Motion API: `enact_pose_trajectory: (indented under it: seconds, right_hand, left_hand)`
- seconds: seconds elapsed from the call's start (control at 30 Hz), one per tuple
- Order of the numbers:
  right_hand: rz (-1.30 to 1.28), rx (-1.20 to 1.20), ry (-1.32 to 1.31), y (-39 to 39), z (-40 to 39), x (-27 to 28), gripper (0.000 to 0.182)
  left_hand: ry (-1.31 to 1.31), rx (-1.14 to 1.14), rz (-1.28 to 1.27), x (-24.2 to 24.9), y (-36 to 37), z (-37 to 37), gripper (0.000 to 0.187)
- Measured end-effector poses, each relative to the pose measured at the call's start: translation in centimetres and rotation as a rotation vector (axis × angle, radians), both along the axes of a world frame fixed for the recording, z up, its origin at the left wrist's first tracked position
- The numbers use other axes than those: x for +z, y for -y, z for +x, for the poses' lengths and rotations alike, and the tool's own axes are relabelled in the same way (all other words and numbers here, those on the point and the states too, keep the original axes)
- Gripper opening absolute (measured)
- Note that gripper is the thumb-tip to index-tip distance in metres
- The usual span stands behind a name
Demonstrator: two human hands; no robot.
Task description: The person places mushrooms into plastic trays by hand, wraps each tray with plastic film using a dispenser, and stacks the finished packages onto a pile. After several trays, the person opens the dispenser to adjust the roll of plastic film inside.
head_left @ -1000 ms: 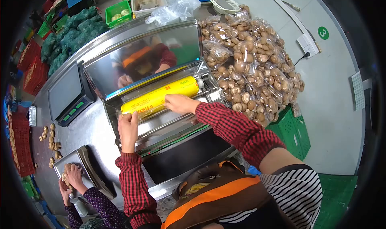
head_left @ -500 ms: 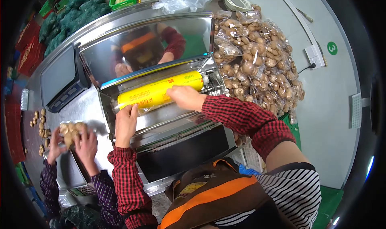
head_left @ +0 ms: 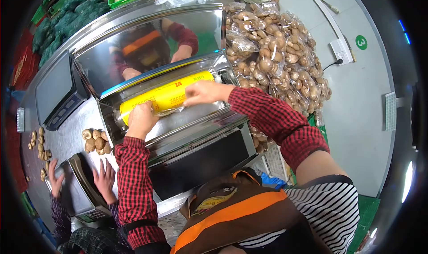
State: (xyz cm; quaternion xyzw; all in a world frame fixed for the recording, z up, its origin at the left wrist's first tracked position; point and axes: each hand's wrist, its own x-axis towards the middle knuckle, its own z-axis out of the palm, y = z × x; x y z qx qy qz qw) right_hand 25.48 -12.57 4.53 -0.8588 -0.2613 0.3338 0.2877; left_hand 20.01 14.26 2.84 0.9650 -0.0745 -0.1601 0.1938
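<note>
A yellow roll of cling film (head_left: 165, 92) with printed lettering lies in the metal wrapping machine (head_left: 147, 143). My left hand (head_left: 141, 117) is closed at the roll's left end, fingers pinching the loose film edge. Near the right part of the roll, my right hand (head_left: 204, 92) pinches the same film. A crumpled strip of clear film (head_left: 171, 112) stretches between the two hands, just in front of the roll.
A co-worker's hands (head_left: 105, 179) are open by a small scale (head_left: 73, 182), beside a mushroom pile (head_left: 96, 141). Bagged mushrooms (head_left: 281, 53) are heaped at right. A larger scale (head_left: 60, 91) stands left; a raised shiny panel (head_left: 151, 42) is behind the roll.
Both my hands have drawn the film edge slightly toward me, off the roll. The co-worker has let the mushrooms down on the table and opened both hands. The view has shifted slightly.
</note>
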Motion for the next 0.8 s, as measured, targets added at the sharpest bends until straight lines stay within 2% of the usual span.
enact_pose_trajectory:
  seconds: [0.03, 0.1, 0.13, 0.2, 0.43, 0.5, 0.57, 0.6, 0.67, 0.73, 0.8]
  right_hand:
    - [0.001, -0.003, 0.0, 1.1, 0.2, 0.1, 0.038]
    - [-0.17, -0.047, 0.78, 2.9, 0.2, 0.0, 0.049]
    - [-0.173, -0.055, 0.779, 3.3, 0.1, -0.3, 0.049]
    - [-0.418, -0.036, 0.76, 3.7, 0.2, -0.3, 0.062]
    - [-0.282, -0.074, 0.694, 4.5, 1.0, -1.3, 0.065]
    - [-0.281, -0.093, 0.696, 5.0, 0.6, -0.5, 0.066]
    - [-0.362, -0.237, 0.654, 5.6, 0.4, 0.1, 0.066]
    - [-0.349, -0.299, 0.632, 5.7, -0.1, -0.3, 0.057]
    - [-0.408, -0.271, 0.569, 5.7, -0.7, -0.2, 0.05]
    - [-0.504, -0.204, 0.461, 5.6, -1.5, 0.4, 0.035]
    - [-0.499, -0.164, 0.451, 5.3, -1.7, 0.7, 0.036]
  left_hand:
    - [0.0, -0.009, -0.012, -0.4, 0.0, 0.1, 0.026]
    - [-0.001, -0.023, -0.023, -0.3, 0.3, 0.0, 0.022]
    - [0.064, -0.066, -0.058, -0.2, 0.6, -0.1, 0.02]
    - [0.131, -0.12, -0.094, -0.3, 1.2, -0.2, 0.019]
    - [0.12, -0.183, -0.105, -0.6, 2.0, -0.2, 0.016]
    - [0.136, -0.054, -0.288, -0.2, 1.9, 0.2, 0.016]
    - [0.105, 0.036, -0.456, 0.7, 1.1, 0.7, 0.017]
    - [0.046, 0.029, -0.463, 1.1, 0.8, 0.6, 0.017]
    - [-0.014, 0.023, -0.474, 1.6, 0.7, 0.0, 0.017]
    - [0.001, -0.133, -0.418, 1.8, 0.9, -0.7, 0.015]
    - [0.022, -0.202, -0.34, 1.6, 0.8, -0.8, 0.016]
